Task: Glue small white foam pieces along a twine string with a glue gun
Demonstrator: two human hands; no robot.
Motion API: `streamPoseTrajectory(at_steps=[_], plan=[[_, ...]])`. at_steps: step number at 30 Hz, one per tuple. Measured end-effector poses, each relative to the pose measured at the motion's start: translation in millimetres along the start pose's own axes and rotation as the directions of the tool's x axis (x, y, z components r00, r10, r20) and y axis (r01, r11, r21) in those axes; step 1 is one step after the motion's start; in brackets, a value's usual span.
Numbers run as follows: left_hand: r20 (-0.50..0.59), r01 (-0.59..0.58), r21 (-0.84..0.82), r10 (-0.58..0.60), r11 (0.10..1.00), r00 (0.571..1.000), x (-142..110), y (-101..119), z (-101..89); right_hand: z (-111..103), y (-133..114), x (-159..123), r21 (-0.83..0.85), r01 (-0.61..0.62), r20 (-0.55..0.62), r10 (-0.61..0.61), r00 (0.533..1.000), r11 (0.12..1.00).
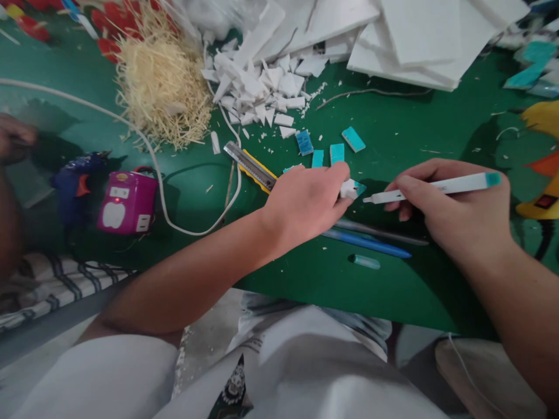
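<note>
Between the thumb and fingers of my left hand (305,198) is a small foam piece (350,189), white with a teal-coloured edge. My right hand (454,209) grips a white marker (449,186) with a teal end, its tip pointing left, close beside the piece but apart from it. Just beyond my left hand lie several small foam blocks with blue or teal faces, one a teal block (353,139). A yellow utility knife (251,166) reaches under my left hand. Nearer me are a blue pen (371,242), a dark slim stick (388,231) and a clear teal marker cap (367,262).
White foam scraps (266,87) and foam sheets (419,35) pile at the back, beside straw-like shreds (161,81). At left are a pink power socket box (127,202), a white cable (157,169), a blue glue gun (74,186) and another person's hand (15,137). A yellow tool (544,163) stands right.
</note>
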State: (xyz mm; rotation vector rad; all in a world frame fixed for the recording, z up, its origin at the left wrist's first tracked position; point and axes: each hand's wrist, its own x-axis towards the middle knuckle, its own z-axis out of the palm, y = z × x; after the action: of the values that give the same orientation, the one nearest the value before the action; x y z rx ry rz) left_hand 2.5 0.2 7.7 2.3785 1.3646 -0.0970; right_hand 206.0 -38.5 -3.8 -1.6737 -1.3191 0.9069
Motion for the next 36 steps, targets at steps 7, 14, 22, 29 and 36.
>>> streamPoseTrajectory(at_steps=[7,14,22,29,36], plan=[[-0.010,-0.009,0.002,0.009,1.000,1.000,-1,0,-0.1,1,8,0,0.024,0.080,-0.024,-0.079,0.997,0.997],[-0.007,-0.012,0.018,0.012,1.000,1.000,0,0,0.0,0,12,0,0.033,0.091,-0.006,-0.091,0.996,0.995],[-0.006,-0.011,0.030,0.011,0.999,1.000,0,0,0.5,-1,-3,-1,-0.014,0.007,0.030,-0.007,1.000,1.000],[-0.014,-0.018,0.026,0.018,1.000,1.000,0,0,1.9,-1,4,0,0.022,0.068,-0.011,-0.068,0.998,0.997],[-0.026,-0.030,0.017,0.031,0.999,0.999,0,0,1.8,1,4,1,0.028,0.066,-0.020,-0.065,0.998,0.997]])
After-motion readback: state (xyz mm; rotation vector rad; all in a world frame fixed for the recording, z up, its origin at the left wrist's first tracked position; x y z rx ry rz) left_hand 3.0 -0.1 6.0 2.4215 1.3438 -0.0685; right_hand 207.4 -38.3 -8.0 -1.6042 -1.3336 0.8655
